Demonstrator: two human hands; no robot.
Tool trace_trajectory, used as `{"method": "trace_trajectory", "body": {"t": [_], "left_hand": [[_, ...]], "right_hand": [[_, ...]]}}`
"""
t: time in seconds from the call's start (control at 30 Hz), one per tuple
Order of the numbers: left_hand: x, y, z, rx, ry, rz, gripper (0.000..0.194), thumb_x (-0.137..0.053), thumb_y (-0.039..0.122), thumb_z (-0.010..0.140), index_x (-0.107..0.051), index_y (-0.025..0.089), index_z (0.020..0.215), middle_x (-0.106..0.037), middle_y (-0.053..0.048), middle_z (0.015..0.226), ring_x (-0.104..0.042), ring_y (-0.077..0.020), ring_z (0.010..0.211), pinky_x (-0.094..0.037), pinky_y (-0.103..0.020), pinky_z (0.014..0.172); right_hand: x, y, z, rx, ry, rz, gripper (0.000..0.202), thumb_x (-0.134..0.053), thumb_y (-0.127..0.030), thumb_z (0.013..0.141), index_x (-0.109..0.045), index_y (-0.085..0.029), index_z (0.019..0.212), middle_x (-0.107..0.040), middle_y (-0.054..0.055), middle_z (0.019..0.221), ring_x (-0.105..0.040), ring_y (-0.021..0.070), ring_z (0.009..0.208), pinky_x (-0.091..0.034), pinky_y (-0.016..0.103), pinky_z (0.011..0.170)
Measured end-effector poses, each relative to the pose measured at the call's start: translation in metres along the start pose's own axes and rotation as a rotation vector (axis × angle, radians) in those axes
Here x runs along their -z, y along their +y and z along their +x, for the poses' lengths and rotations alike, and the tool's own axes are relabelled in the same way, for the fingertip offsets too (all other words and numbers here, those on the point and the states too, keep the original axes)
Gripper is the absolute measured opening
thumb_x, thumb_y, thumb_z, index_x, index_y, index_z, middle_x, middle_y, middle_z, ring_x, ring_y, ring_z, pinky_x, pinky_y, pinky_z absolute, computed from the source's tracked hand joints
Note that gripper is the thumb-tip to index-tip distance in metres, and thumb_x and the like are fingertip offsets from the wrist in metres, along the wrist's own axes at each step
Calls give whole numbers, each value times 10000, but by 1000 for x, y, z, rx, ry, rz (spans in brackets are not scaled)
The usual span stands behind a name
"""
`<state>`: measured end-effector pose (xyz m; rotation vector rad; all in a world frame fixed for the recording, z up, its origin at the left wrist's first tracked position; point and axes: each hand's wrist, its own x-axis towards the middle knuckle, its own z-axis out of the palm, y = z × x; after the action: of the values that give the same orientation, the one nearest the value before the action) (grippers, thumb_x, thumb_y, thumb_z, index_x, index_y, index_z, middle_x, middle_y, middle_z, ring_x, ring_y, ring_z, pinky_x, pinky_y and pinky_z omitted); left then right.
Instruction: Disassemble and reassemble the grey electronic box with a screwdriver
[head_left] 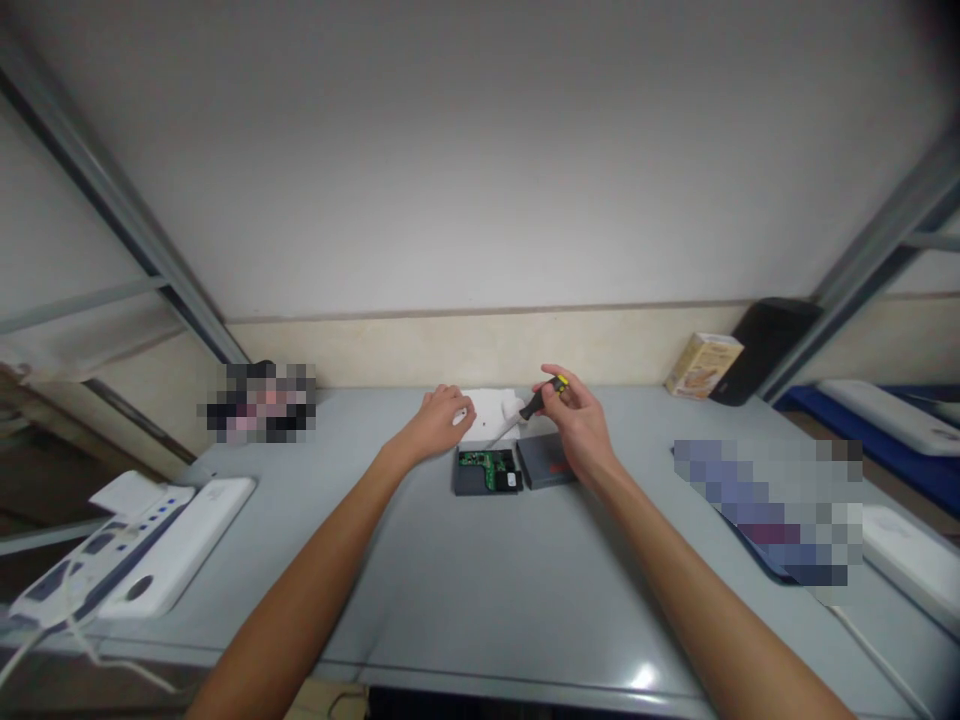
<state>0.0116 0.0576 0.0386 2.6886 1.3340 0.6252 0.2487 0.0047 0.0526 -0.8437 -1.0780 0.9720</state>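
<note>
Pale wall [480, 200] backs a grey desk [442, 590], whose middle is given over to the work while other belongings sit toward the sides. At far left, a white power strip [112, 545] lies beside a white slab-like device [191, 545]. Next, the left hand [442, 418] rests palm down with fingers curled at the left edge of a white paper sheet [487, 405], perhaps to steady it; whether it pinches anything I cannot tell. Just in front, a grey casing [471, 484] lies open side up, exposing its green circuit board [474, 460]. A screwdriver [534, 403] slants down-left toward the board's back edge, contact unclear. Right of the casing lies a dark grey cover [541, 462], partly behind the right hand [576, 415], which grips the handle between thumb and fingers, one finger raised, probably for fine control. Farther right, a small carton [703, 365] leans near a black case [772, 345].
</note>
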Motion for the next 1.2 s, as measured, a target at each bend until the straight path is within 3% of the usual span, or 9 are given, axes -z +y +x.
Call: {"method": "trace_trajectory", "body": {"t": [0.17,0.3,0.77,1.03,1.2], "left_hand": [[3,-2,-36,130,27,-47,250,-433,290,1004,-646,204,906,-665,-40,909,-586,-209,926,-343,-370,869],[0,2,-49,146,28,-116,291,-409,320,1016,-641,206,883,-665,-13,823,-591,-184,802,-345,-358,843],[4,14,-52,20,-19,-185,252,-463,263,996,-698,232,912,-699,-19,916,-632,-186,897,-362,-369,899],[-2,12,-51,-8,-39,-298,233,-495,197,958,-710,204,870,-683,-35,875,-625,-169,810,-450,-285,775],[-4,11,-51,4,-36,-331,221,-506,169,942,-713,188,866,-673,-42,884,-619,-169,830,-458,-262,778]], "right_hand": [[-9,1,-6,-11,-114,3,441,-771,-438,808,-664,-258,1196,-724,46,1009,-665,189,906,-551,339,830],[-19,3,-14,1,-218,-64,395,-783,-396,795,-683,-251,1149,-716,36,988,-665,179,852,-548,324,802],[-21,9,-18,5,-233,-179,365,-761,-374,819,-691,-273,1162,-694,26,981,-658,172,824,-531,293,757],[-21,11,-19,20,-256,-200,350,-745,-339,838,-679,-271,1174,-689,18,998,-651,153,826,-519,261,753],[-21,13,-18,19,-248,-201,389,-752,-357,824,-671,-248,1189,-684,28,993,-655,152,808,-530,256,731]]}}
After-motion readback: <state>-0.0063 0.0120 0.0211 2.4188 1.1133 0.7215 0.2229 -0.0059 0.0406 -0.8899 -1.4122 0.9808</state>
